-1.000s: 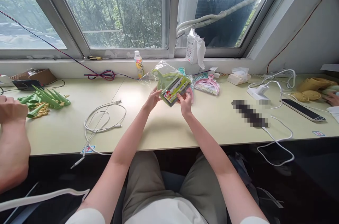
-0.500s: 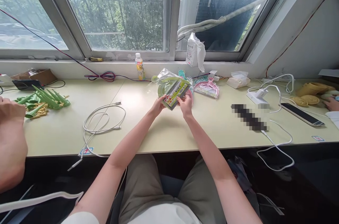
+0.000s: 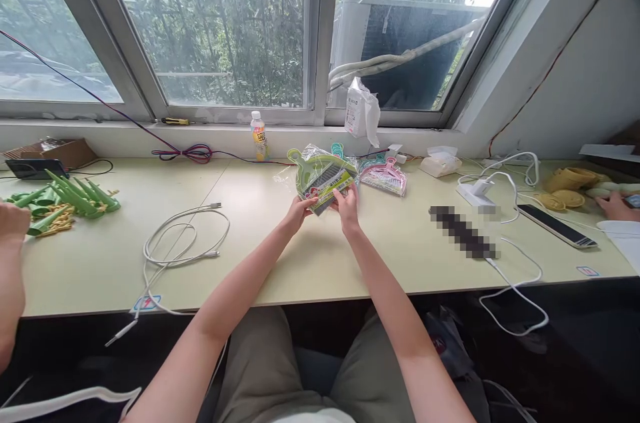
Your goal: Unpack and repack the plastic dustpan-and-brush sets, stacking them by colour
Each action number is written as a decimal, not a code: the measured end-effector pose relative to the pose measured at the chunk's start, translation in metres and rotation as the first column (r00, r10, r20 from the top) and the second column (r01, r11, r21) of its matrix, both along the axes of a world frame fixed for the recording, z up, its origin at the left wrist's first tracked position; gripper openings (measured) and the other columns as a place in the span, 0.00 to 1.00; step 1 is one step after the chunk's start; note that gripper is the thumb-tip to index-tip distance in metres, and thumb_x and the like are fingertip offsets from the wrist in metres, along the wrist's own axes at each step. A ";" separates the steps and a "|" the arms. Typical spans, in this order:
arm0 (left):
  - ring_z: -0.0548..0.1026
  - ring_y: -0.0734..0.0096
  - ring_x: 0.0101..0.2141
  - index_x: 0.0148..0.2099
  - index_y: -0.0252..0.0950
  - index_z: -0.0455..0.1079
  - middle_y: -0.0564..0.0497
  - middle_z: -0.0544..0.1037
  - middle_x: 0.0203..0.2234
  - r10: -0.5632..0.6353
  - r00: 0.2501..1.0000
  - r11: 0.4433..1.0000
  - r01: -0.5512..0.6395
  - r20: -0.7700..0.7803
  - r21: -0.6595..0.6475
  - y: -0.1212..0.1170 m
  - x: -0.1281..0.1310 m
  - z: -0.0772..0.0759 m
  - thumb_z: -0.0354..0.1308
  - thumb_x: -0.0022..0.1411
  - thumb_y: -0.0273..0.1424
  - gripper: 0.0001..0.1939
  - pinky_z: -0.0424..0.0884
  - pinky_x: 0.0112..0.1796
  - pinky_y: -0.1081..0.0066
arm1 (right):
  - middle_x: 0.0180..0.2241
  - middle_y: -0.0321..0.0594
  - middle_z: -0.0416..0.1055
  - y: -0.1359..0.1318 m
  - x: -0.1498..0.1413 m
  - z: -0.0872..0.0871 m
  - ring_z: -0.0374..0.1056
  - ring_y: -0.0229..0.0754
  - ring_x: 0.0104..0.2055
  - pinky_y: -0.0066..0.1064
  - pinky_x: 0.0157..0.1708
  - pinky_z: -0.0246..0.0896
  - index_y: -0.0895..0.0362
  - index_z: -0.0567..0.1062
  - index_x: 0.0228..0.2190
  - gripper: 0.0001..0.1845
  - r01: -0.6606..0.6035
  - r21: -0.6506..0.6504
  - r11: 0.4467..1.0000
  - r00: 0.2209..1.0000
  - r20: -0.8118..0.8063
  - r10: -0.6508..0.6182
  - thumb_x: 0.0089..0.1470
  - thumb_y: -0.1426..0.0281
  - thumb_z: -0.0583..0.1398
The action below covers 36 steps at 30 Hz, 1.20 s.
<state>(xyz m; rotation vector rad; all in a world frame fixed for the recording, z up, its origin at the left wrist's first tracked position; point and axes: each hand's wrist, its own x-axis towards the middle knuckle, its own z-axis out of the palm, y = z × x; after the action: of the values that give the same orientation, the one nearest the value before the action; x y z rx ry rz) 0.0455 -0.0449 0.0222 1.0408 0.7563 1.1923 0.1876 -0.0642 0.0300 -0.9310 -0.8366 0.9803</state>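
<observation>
A small green dustpan (image 3: pixel 306 171) in clear wrapping is held up above the table, tilted, with a yellow-green printed label across its lower part. My left hand (image 3: pixel 299 211) grips its lower left corner, thumb on the front. On the lower right edge my right hand (image 3: pixel 347 208) pinches the pack, its thumb over the label. Behind it lies a pink wrapped dustpan and brush set (image 3: pixel 384 177). The looped end of a teal handle (image 3: pixel 338 149) shows just past the green pack, which hides part of what lies there.
Coiled white cable (image 3: pixel 187 236) lies left, beside green cone-shaped pieces (image 3: pixel 83 195) and another person's arm (image 3: pixel 10 276). A drink bottle (image 3: pixel 259 137) stands at the back. To the right are a tissue pack (image 3: pixel 441 161), a charger (image 3: pixel 477 191), a phone (image 3: pixel 557 226) and another person's hand (image 3: pixel 617 206).
My left hand has shifted from the dustpan's left side to its lower corner. The plastic wrapping was crumpled down, then the handle shows clearly again. The view has tipped up slightly.
</observation>
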 end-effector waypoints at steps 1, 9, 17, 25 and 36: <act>0.77 0.51 0.49 0.49 0.32 0.73 0.40 0.81 0.46 -0.016 1.000 1.000 0.016 -0.013 0.013 0.000 -0.001 0.001 0.71 0.42 0.34 0.30 0.74 0.45 0.59 | 0.42 0.42 0.77 0.001 0.002 0.000 0.75 0.46 0.43 0.38 0.40 0.74 0.53 0.70 0.45 0.22 0.040 0.014 0.999 0.999 -0.020 -0.040 0.47 0.62 0.64; 0.79 0.54 0.45 0.52 0.34 0.70 0.40 0.80 0.47 -0.184 0.959 0.976 0.205 -0.216 0.076 0.001 -0.017 0.008 0.71 0.46 0.37 0.31 0.75 0.40 0.62 | 0.48 0.45 0.75 0.001 0.018 -0.002 0.72 0.44 0.48 0.35 0.44 0.70 0.55 0.71 0.43 0.20 0.213 -0.009 0.977 0.967 -0.143 -0.212 0.47 0.62 0.63; 0.83 0.58 0.33 0.59 0.32 0.64 0.37 0.82 0.44 -0.351 0.928 0.934 0.356 -0.120 0.016 -0.020 0.001 0.010 0.63 0.56 0.38 0.31 0.76 0.36 0.64 | 0.46 0.47 0.77 0.000 0.016 0.002 0.73 0.45 0.46 0.37 0.44 0.70 0.58 0.72 0.48 0.25 0.265 0.025 0.964 0.949 -0.181 -0.256 0.47 0.65 0.65; 0.78 0.55 0.50 0.58 0.40 0.65 0.42 0.75 0.56 -0.198 0.980 0.980 0.197 0.010 0.039 -0.018 0.017 -0.004 0.60 0.59 0.45 0.28 0.77 0.44 0.60 | 0.47 0.50 0.76 -0.005 0.017 0.005 0.73 0.44 0.46 0.37 0.44 0.70 0.58 0.71 0.51 0.28 0.373 0.025 0.928 0.916 -0.170 -0.364 0.50 0.61 0.65; 0.83 0.58 0.34 0.61 0.36 0.58 0.41 0.83 0.38 -0.159 0.978 0.981 0.172 -0.137 0.087 -0.027 0.026 -0.005 0.61 0.57 0.46 0.34 0.77 0.38 0.60 | 0.48 0.48 0.76 0.002 0.024 -0.001 0.73 0.42 0.45 0.36 0.45 0.69 0.58 0.72 0.49 0.23 0.353 -0.027 0.935 0.920 -0.174 -0.352 0.50 0.65 0.64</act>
<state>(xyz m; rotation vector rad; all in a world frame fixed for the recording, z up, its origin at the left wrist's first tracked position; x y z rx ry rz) 0.0711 -0.0722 0.0173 1.2485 0.7023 1.0345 0.2119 -0.0626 0.0288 -0.9364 -0.4974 0.7321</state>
